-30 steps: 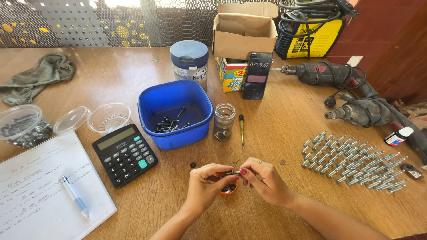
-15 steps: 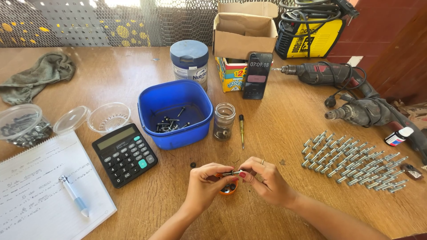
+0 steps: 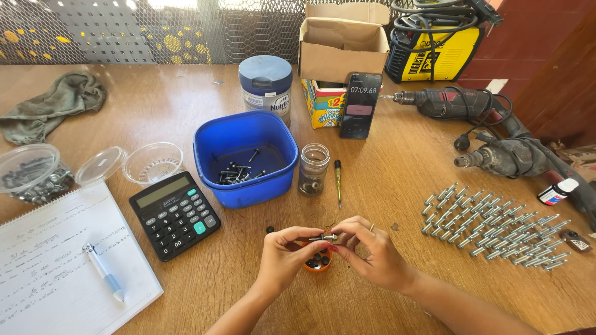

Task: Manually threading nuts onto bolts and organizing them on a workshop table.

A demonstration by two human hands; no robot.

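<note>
My left hand (image 3: 285, 254) and my right hand (image 3: 369, 251) meet over the wooden table, both pinching one small metal bolt (image 3: 324, 237) held level between the fingertips. Just under them sits a small orange lid (image 3: 318, 260) with dark nuts in it, partly hidden by my fingers. Beyond the hands stands a blue plastic tub (image 3: 247, 155) holding several dark screws, and beside it a small glass jar (image 3: 313, 169). To the right lie rows of several assembled silver bolts (image 3: 490, 226).
A black calculator (image 3: 174, 214), notebook with pen (image 3: 102, 273), clear plastic containers (image 3: 31, 172), a grey rag (image 3: 53, 102), a small screwdriver (image 3: 338, 183), a tin, cardboard box, phone (image 3: 360, 105), two power drills (image 3: 496, 133) and a yellow machine surround the work spot.
None of the objects moved. My hands stay together on the bolt, with only slight finger movement.
</note>
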